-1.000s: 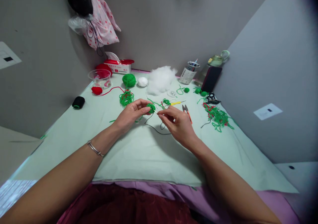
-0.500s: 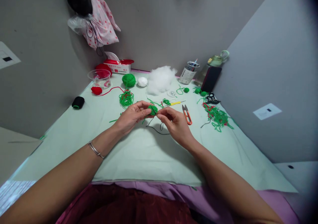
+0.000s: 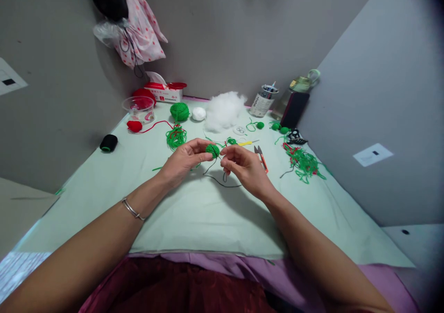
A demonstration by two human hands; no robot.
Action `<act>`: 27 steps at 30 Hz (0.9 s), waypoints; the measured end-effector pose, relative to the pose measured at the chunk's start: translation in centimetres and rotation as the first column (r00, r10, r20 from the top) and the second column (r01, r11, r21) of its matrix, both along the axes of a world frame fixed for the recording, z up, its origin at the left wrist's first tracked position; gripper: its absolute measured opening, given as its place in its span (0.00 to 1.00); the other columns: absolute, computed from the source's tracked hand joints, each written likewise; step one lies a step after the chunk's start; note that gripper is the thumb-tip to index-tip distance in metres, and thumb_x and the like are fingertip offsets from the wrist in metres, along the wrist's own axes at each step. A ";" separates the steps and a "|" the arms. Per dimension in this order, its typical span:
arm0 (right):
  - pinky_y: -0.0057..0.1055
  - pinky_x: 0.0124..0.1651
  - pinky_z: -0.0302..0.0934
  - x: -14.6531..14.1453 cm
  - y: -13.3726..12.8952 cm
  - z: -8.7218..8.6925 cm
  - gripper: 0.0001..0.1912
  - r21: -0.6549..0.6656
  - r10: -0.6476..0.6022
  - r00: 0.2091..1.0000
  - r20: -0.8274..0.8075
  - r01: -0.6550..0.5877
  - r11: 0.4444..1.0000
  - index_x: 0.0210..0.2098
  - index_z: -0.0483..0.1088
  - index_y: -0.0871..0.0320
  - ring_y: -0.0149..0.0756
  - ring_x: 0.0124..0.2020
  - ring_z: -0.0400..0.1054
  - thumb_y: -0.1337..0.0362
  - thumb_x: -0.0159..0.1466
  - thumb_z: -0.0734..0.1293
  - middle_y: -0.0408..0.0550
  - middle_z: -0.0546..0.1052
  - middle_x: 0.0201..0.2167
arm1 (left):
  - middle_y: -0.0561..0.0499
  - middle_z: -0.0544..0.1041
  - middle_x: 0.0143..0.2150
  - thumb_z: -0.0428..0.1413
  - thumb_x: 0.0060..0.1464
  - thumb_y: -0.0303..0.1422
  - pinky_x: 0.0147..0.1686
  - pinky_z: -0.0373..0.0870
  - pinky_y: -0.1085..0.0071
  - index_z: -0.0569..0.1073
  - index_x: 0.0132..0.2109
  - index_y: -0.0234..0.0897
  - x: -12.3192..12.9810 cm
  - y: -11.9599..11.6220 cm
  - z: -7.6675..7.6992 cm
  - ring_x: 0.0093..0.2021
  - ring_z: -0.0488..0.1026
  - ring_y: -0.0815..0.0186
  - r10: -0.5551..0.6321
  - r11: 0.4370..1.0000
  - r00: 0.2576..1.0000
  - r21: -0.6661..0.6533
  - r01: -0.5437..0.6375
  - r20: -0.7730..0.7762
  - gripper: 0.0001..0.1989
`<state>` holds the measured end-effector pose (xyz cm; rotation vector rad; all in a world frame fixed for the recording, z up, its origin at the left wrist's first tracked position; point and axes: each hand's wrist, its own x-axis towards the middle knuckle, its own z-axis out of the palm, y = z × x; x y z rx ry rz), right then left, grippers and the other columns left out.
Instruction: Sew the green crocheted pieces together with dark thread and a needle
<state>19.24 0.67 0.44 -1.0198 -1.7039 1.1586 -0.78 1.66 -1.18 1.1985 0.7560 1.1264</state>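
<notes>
Between the thumb and fingers of my left hand (image 3: 183, 161) is a small green crocheted ball (image 3: 212, 151) with black yarn across its face. My right hand (image 3: 243, 167) is just right of the ball, its fingers pinched; what they hold is too small to make out. A dark strand (image 3: 222, 184) hangs from the ball and curls over the table below both hands. Behind them lie a yellow-handled hook (image 3: 245, 143) and a small green yarn tangle. Orange-handled snips (image 3: 261, 158) are partly hidden behind my right hand.
White stuffing (image 3: 225, 111), a green yarn ball (image 3: 179, 112), a clear tub (image 3: 138, 111) and a pen can (image 3: 262, 102) stand at the back. Black yarn (image 3: 108, 143) is at the left, tangled green yarn (image 3: 305, 165) at the right, near a bottle (image 3: 301, 84) and phone (image 3: 294, 110).
My right hand has drawn slightly right from the ball, and now covers more of the snips. The green ball has turned and risen a little in my left hand.
</notes>
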 end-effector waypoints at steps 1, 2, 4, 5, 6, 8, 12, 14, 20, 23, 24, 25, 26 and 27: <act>0.30 0.32 0.64 -0.1 0.0 0.0 0.11 -0.014 0.009 1.000 -0.029 -0.010 1.000 0.40 0.67 0.57 0.29 0.25 0.68 0.60 0.62 0.70 0.40 0.72 0.27 | 0.50 0.80 0.43 0.66 0.52 0.32 0.48 0.69 0.65 0.79 0.46 0.41 0.1 0.0 -0.1 0.43 0.75 0.64 -0.010 1.000 1.000 0.012 0.010 -0.020 0.13; 0.31 0.33 0.65 -0.1 -0.1 0.0 0.11 -0.025 0.018 0.999 -0.051 -0.020 1.000 0.40 0.66 0.57 0.30 0.26 0.69 0.60 0.62 0.70 0.40 0.73 0.27 | 0.50 0.80 0.42 0.65 0.52 0.32 0.48 0.68 0.65 0.79 0.46 0.41 0.1 -0.1 -0.1 0.43 0.75 0.65 -0.020 1.000 0.999 0.020 0.021 -0.037 0.13; 0.32 0.34 0.67 -0.2 -0.2 0.2 0.10 -0.009 0.015 0.999 -0.048 -0.015 1.000 0.41 0.66 0.56 0.31 0.27 0.71 0.59 0.64 0.69 0.41 0.74 0.28 | 0.50 0.79 0.41 0.65 0.53 0.33 0.48 0.68 0.65 0.79 0.45 0.41 0.3 -0.2 -0.2 0.42 0.75 0.65 -0.024 0.999 0.999 0.024 0.025 -0.048 0.11; 0.32 0.35 0.67 -0.2 -0.4 0.3 0.09 0.031 -0.009 1.000 -0.007 0.009 0.999 0.41 0.66 0.56 0.32 0.29 0.72 0.59 0.65 0.68 0.42 0.75 0.29 | 0.50 0.79 0.40 0.65 0.53 0.33 0.48 0.68 0.65 0.79 0.44 0.41 0.3 -0.2 -0.2 0.42 0.75 0.65 -0.014 1.000 0.999 0.024 0.015 -0.048 0.11; 0.32 0.36 0.67 -0.2 -0.5 0.4 0.07 0.093 -0.048 0.997 0.054 0.043 0.995 0.41 0.67 0.56 0.32 0.30 0.72 0.59 0.67 0.67 0.43 0.75 0.31 | 0.50 0.79 0.41 0.65 0.53 0.33 0.49 0.68 0.64 0.79 0.44 0.41 0.4 -0.3 -0.2 0.42 0.75 0.65 -0.003 1.000 0.999 0.023 0.004 -0.050 0.10; 0.32 0.38 0.65 -0.2 -0.7 0.7 0.05 0.251 -0.144 0.973 0.181 0.096 0.963 0.39 0.70 0.56 0.32 0.32 0.71 0.61 0.68 0.66 0.45 0.76 0.34 | 0.50 0.79 0.42 0.65 0.52 0.34 0.49 0.69 0.63 0.79 0.44 0.41 0.4 -0.4 -0.2 0.43 0.75 0.64 0.002 1.000 0.998 0.020 -0.001 -0.063 0.11; 0.30 0.35 0.61 -0.4 -1.0 0.9 0.04 0.430 -0.232 0.929 0.289 0.090 0.898 0.34 0.72 0.57 0.30 0.30 0.66 0.65 0.66 0.67 0.45 0.73 0.32 | 0.49 0.79 0.44 0.66 0.51 0.34 0.50 0.68 0.62 0.80 0.44 0.40 0.6 -0.4 -0.5 0.44 0.75 0.63 -0.007 0.999 0.994 0.041 0.012 -0.106 0.13; 0.29 0.32 0.58 -0.5 -1.0 0.7 0.05 0.439 -0.223 0.925 0.307 0.071 0.896 0.32 0.72 0.57 0.29 0.29 0.63 0.68 0.65 0.67 0.45 0.71 0.31 | 0.49 0.78 0.43 0.66 0.51 0.34 0.50 0.67 0.63 0.79 0.45 0.39 0.7 -0.4 -0.7 0.44 0.74 0.64 -0.015 0.998 0.991 0.065 0.024 -0.132 0.13; 0.26 0.25 0.56 0.1 -0.3 2.5 0.05 0.204 -0.162 0.981 -0.110 0.182 0.962 0.29 0.67 0.56 0.27 0.27 0.64 0.65 0.61 0.67 0.44 0.75 0.32 | 0.49 0.77 0.42 0.66 0.51 0.35 0.44 0.65 0.66 0.78 0.48 0.37 0.4 -0.2 -0.7 0.41 0.71 0.65 -0.089 0.994 0.980 0.042 0.098 -0.176 0.16; 0.25 0.15 0.40 1.9 0.1 6.0 0.09 -0.082 -0.147 0.929 -0.340 0.126 0.989 0.31 0.63 0.54 0.21 0.15 0.51 0.59 0.60 0.68 0.39 0.74 0.28 | 0.50 0.75 0.40 0.64 0.53 0.35 0.42 0.63 0.67 0.78 0.49 0.39 -0.1 0.1 -0.5 0.40 0.70 0.66 -0.086 0.996 0.976 0.005 0.089 -0.199 0.15; 0.26 0.14 0.35 3.0 0.0 7.4 0.11 -0.127 -0.144 0.927 -0.346 0.105 0.986 0.31 0.62 0.53 0.20 0.13 0.47 0.57 0.59 0.69 0.37 0.71 0.24 | 0.51 0.75 0.39 0.63 0.54 0.35 0.42 0.63 0.67 0.78 0.49 0.40 -0.3 0.2 -0.3 0.39 0.70 0.66 -0.080 0.997 0.979 -0.014 0.078 -0.187 0.14; 0.26 0.15 0.31 4.4 -0.1 8.9 0.13 -0.126 -0.142 0.935 -0.325 0.106 0.986 0.30 0.62 0.53 0.19 0.13 0.43 0.57 0.58 0.70 0.35 0.66 0.21 | 0.51 0.75 0.39 0.62 0.55 0.35 0.42 0.63 0.67 0.79 0.48 0.40 -0.6 0.3 -0.2 0.39 0.70 0.66 -0.071 0.997 0.984 -0.035 0.066 -0.162 0.13; 0.27 0.16 0.30 6.0 -0.2 10.3 0.15 -0.055 -0.143 0.951 -0.275 0.133 0.990 0.27 0.61 0.53 0.19 0.13 0.42 0.56 0.59 0.71 0.34 0.61 0.18 | 0.51 0.75 0.38 0.62 0.55 0.34 0.43 0.63 0.67 0.79 0.48 0.40 -0.7 0.4 -0.1 0.39 0.70 0.67 -0.060 0.997 0.990 -0.055 0.053 -0.129 0.13; 0.27 0.17 0.30 7.9 -0.4 11.6 0.17 0.111 -0.157 0.970 -0.185 0.179 0.977 0.25 0.60 0.53 0.19 0.13 0.42 0.54 0.62 0.69 0.34 0.57 0.17 | 0.51 0.75 0.39 0.62 0.54 0.34 0.43 0.63 0.66 0.79 0.47 0.40 -0.9 0.5 0.0 0.39 0.69 0.67 -0.050 0.997 0.994 -0.071 0.043 -0.092 0.12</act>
